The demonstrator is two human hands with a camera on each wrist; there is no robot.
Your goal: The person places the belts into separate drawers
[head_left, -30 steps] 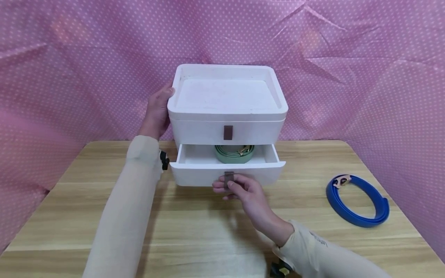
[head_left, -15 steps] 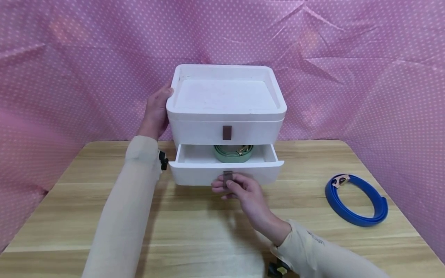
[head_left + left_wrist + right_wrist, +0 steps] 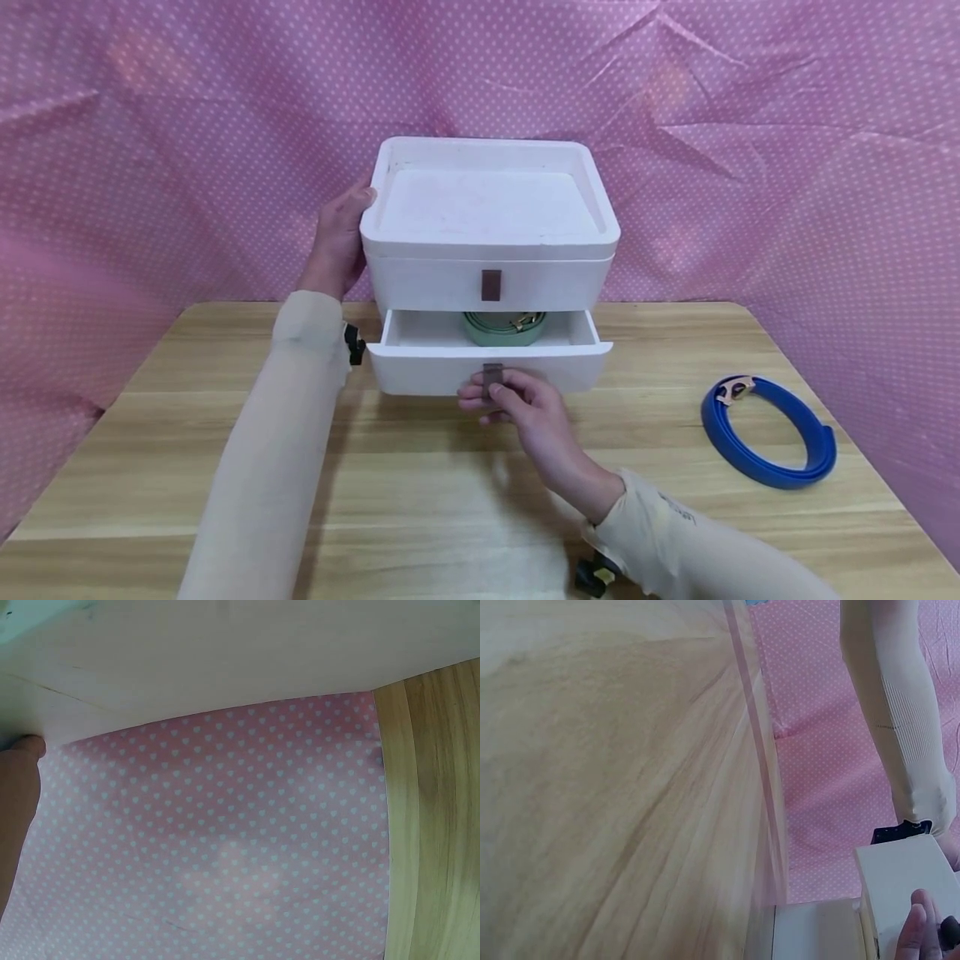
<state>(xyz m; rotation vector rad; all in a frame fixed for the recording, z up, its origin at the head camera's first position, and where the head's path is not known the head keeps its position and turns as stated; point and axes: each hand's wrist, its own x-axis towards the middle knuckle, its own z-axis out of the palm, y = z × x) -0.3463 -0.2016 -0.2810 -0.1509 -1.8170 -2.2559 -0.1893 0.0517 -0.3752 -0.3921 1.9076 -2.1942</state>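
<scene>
A white two-drawer storage box (image 3: 491, 208) stands at the back of the table. Its lower drawer (image 3: 420, 372) is pulled partway out, while the upper one is closed. My right hand (image 3: 536, 421) pinches the brown pull tab (image 3: 492, 379) on that lower drawer between thumb and fingers. Inside lies a coiled green belt (image 3: 502, 335) with a gold buckle, partly hidden under the upper drawer. My left hand (image 3: 341, 237) rests against the box's left side, thumb by the top rim; its other fingers are mostly hidden. In the left wrist view a fingertip (image 3: 31, 746) touches the white side.
A coiled blue belt (image 3: 772, 479) with a rose-gold buckle lies on the wooden table (image 3: 420, 517), to the right. Pink dotted cloth (image 3: 225, 150) hangs behind and along both sides. The box's shallow top tray has a raised rim.
The lower drawer has slid in slightly, away from me, and my right hand has moved with it on the tab. My left hand keeps its place on the box.
</scene>
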